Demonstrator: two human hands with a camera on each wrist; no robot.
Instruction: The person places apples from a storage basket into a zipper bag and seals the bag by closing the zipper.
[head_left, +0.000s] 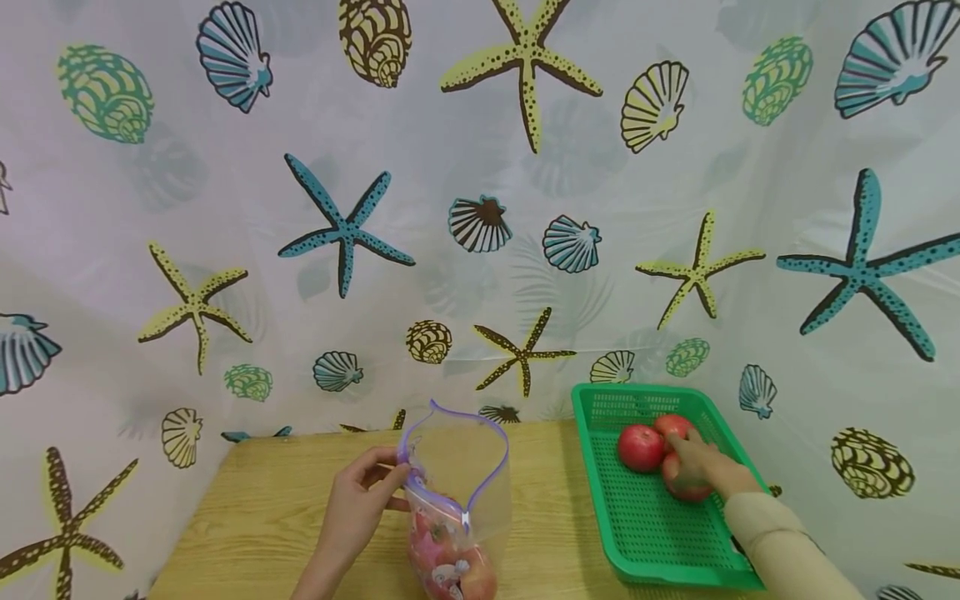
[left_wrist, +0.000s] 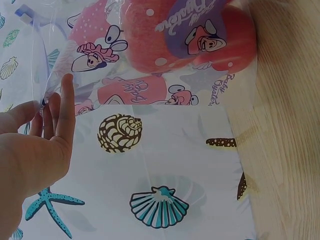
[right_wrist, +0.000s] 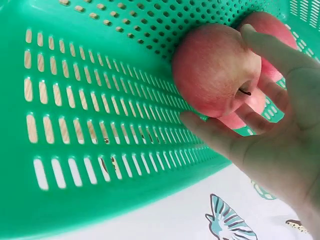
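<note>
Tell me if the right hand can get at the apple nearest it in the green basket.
Likely yes: the right hand is already over the nearest apple in the open-topped green basket, fingers around it, nothing in between.

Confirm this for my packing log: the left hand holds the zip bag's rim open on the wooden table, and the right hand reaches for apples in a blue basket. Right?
Not quite: the basket is green, not blue, as the head view and right wrist view show. The rest holds: the left hand pinches the zip bag open at its rim on the wooden table, and the right hand is on the apples.
</note>
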